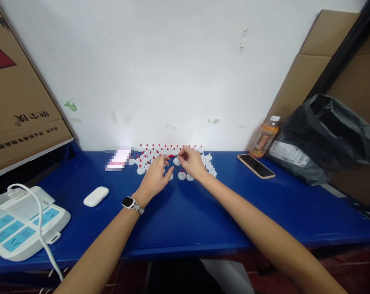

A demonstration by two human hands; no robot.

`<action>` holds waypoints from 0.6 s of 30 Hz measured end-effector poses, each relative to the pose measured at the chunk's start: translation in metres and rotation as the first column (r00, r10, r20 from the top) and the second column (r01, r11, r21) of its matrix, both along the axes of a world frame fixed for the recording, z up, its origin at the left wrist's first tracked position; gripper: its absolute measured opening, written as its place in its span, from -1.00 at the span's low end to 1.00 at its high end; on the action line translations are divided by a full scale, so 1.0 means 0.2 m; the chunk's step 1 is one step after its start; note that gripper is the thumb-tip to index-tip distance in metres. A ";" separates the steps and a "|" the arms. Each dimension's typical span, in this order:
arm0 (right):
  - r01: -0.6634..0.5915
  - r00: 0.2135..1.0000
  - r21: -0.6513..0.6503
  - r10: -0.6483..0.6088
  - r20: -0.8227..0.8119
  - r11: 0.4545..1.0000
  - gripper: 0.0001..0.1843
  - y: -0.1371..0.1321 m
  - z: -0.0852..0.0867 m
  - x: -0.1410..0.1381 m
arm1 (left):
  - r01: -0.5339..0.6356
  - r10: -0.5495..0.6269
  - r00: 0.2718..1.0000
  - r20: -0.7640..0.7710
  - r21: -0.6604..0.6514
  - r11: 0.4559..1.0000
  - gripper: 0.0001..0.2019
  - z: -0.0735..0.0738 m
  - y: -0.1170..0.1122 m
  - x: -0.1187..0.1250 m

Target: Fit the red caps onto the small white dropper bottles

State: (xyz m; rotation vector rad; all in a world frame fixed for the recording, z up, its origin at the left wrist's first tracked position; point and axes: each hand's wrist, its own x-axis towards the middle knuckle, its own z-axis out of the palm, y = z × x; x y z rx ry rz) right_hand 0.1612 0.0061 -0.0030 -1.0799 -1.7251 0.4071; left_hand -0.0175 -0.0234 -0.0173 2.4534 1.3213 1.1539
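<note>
Many small white caps with red tips (148, 153) stand in rows on the blue table (185, 212) against the white wall. My left hand (156, 176), with a watch on the wrist, rests among them with fingers curled toward a cap. My right hand (191, 161) is beside it, its fingertips pinched on a white cap (176, 161). A few loose caps (182, 175) lie just in front of both hands.
A phone (255, 165), an orange drink bottle (264, 141) and a black plastic bag (321, 136) lie at the right. A white earbud case (96, 196) and a white power strip (19, 224) sit at the left. Cardboard boxes (16, 94) flank the table.
</note>
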 end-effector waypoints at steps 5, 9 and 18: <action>-0.128 0.903 -0.117 0.164 0.396 0.985 -0.83 0.06 0.00 0.01 | 0.005 -0.005 0.998 -0.070 0.008 1.000 -0.83 0.02 0.00 0.00; -0.083 0.894 -0.104 0.120 0.432 0.991 -0.91 0.06 0.02 0.06 | 0.025 -0.027 0.997 -0.070 -0.027 0.999 -0.83 0.02 0.00 -0.01; 0.389 0.617 -0.035 -0.231 0.752 0.921 -0.74 0.07 0.01 0.23 | 0.030 -0.034 0.996 -0.080 -0.048 0.998 -0.77 0.02 -0.02 0.00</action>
